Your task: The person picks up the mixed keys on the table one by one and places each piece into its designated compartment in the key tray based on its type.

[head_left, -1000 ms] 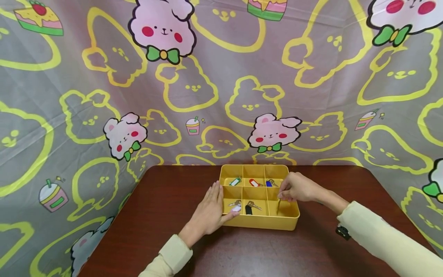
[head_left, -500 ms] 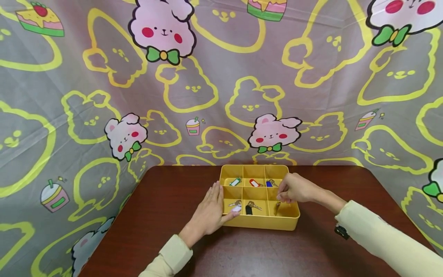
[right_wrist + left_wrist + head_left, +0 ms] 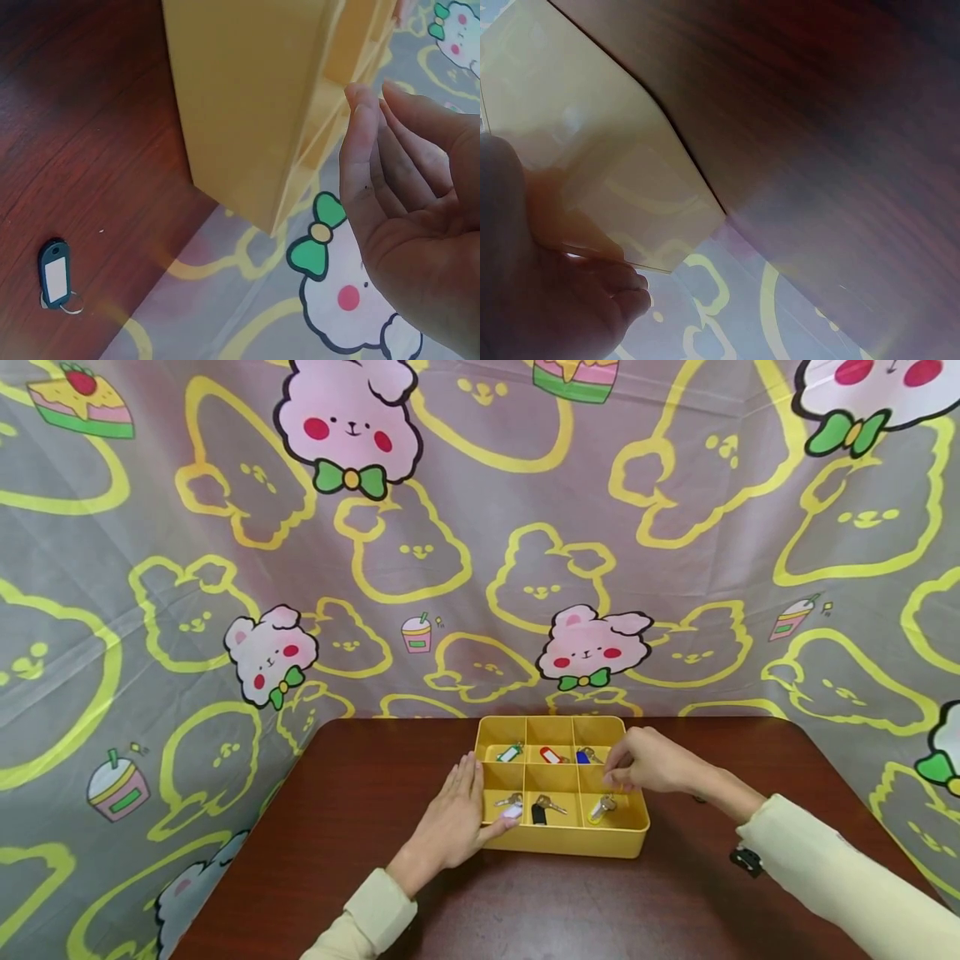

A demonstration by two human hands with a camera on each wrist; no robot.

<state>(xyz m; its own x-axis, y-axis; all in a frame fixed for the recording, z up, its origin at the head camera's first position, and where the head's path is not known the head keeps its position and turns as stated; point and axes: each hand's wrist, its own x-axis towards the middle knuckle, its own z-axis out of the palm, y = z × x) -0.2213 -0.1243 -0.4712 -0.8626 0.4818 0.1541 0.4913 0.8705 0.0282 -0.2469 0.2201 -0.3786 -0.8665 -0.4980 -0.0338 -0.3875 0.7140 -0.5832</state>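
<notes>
A yellow six-compartment box [image 3: 570, 842] stands on the table. My left hand [image 3: 448, 814] rests along its left side, fingers straight, thumb over the front rim. My right hand [image 3: 651, 762] hovers over the front right compartment, thumb and fingertips slightly apart with nothing between them, as the right wrist view shows. Below it lies a key with a yellow-edged tag [image 3: 597, 811]. Keys with a white tag [image 3: 512, 811] and a black tag [image 3: 539, 814] lie in the other front compartments. The back row holds a green tag [image 3: 511, 752], a red tag [image 3: 552, 757] and a blue tag [image 3: 582, 758].
A dark teal key tag [image 3: 55, 277] with a ring lies on the brown table [image 3: 360, 777], right of the box; my right forearm mostly hides it in the head view. A cartoon-patterned cloth [image 3: 480, 577] hangs behind and at both sides.
My right hand has let go of the yellow-tagged key, which tipped from upright to lying in the front right compartment. The hand has risen slightly. The left hand has stayed still.
</notes>
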